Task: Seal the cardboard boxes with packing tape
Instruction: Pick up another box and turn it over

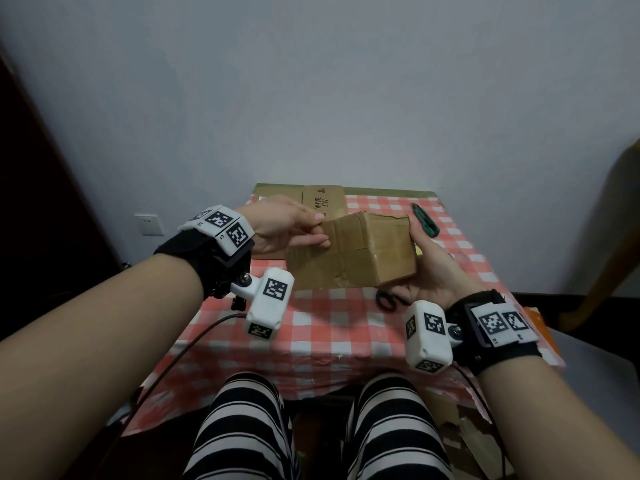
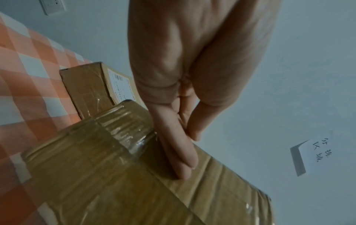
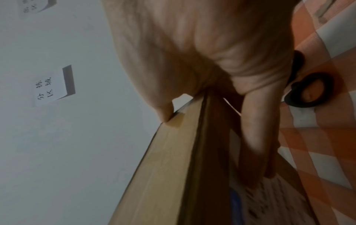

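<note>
A small brown cardboard box (image 1: 360,254) hangs tilted above the checked table, held between both hands. My left hand (image 1: 313,232) lies at its left end, with straight fingers (image 2: 181,155) pressing on glossy clear tape (image 2: 125,129) that wraps over the box edge. My right hand (image 1: 427,268) grips the right end. Its thumb (image 3: 163,112) sits on the top edge, and its fingers (image 3: 256,144) run along the face below. No tape roll shows in any view.
A second box (image 2: 86,89) with a white label stands behind on the red-checked tablecloth (image 1: 311,327). A flat printed carton (image 1: 323,199) lies at the back. A green cutter (image 1: 426,222) lies at the back right. Black scissors (image 1: 388,300) rest under the held box.
</note>
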